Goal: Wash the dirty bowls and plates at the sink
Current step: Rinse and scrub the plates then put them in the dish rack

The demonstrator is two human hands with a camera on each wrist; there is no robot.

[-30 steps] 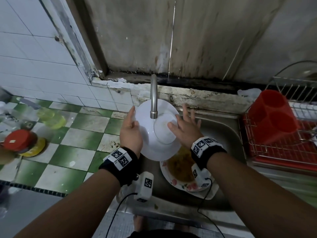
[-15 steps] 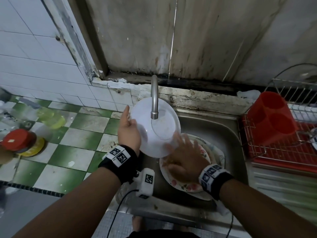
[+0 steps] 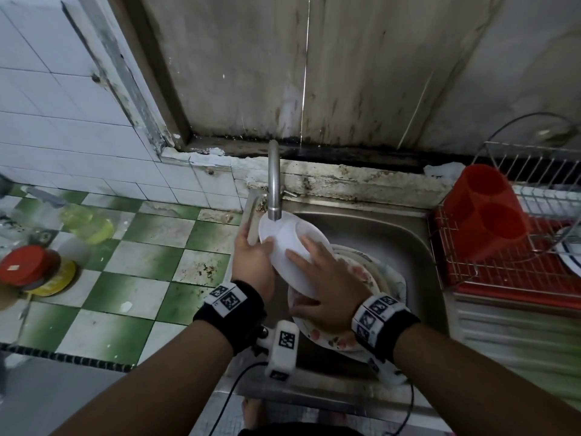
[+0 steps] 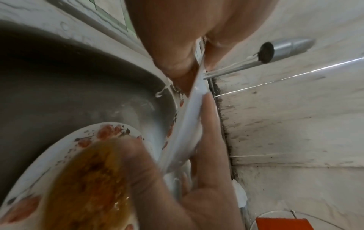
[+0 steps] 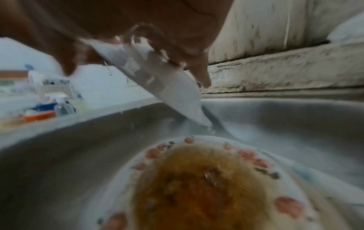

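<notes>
A white plate [image 3: 287, 243] is held tilted under the tap [image 3: 274, 184], its lower edge over the sink [image 3: 396, 243]. My left hand [image 3: 253, 256] grips its left rim, thumb on the face. My right hand [image 3: 323, 278] holds its lower right part, fingers spread on the face and the thumb on the other side [image 5: 67, 62]. The white plate [image 4: 189, 124] shows edge-on, with a thin stream of water from the tap [image 4: 283, 48] landing on it. Below it in the sink lies a flowered plate [image 3: 361, 275] with brown residue [image 5: 197, 186], on top of other dishes.
A wire drying rack [image 3: 503, 272] with a red cutlery holder [image 3: 490, 212] stands right of the sink. The green and white tiled counter [image 3: 141, 262] on the left bears a red-lidded jar [image 3: 28, 265] and a yellowish bottle [image 3: 88, 225].
My right hand dropped over the flowered plate, then came back up onto the white plate's lower part. The white plate now lies lower and more tilted under the tap.
</notes>
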